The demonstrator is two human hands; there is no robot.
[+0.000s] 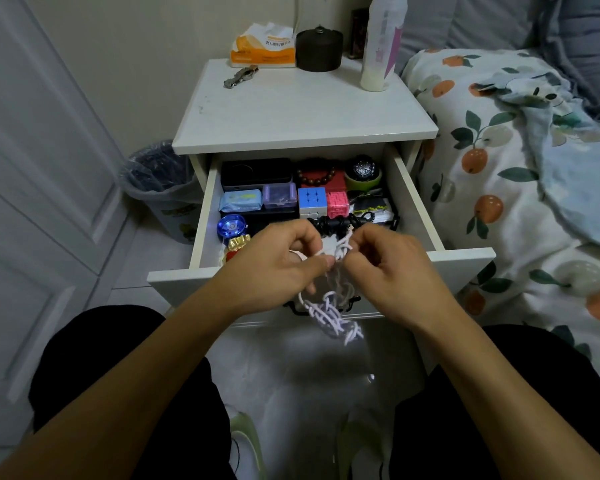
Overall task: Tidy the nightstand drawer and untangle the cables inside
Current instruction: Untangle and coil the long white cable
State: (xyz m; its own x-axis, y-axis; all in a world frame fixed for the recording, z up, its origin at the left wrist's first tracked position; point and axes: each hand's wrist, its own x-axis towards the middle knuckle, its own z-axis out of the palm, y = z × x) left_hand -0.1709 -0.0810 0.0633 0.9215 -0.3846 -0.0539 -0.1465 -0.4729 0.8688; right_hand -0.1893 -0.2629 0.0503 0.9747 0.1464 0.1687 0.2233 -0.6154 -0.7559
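Cable (329,308), pale lilac-white and badly knotted, hangs in the air just in front of the open nightstand drawer (465,259), above the floor and between the person's knees. Both hands are on it up top. The left hand (274,268) has its fingers (321,263) curled in, pinching a strand at the upper part of the tangle; the right hand (392,263) mirrors it, fingers (362,242) folded tight round another strand, close beside the left. Neither hand is loose — both are grasping cable, almost touching each other across the knot.

Best play here, by my reckoning: keep the pinches light, find a free end and feed it back through the loops rather than hauling the two sides apart, which would only cinch the snarl dangling below. Let the hanging bunch turn freely.

Behind the hands the drawer already looks orderly: puzzle cube (311,199), pink cube (336,204), blue yo-yo (231,227), watch (363,169).
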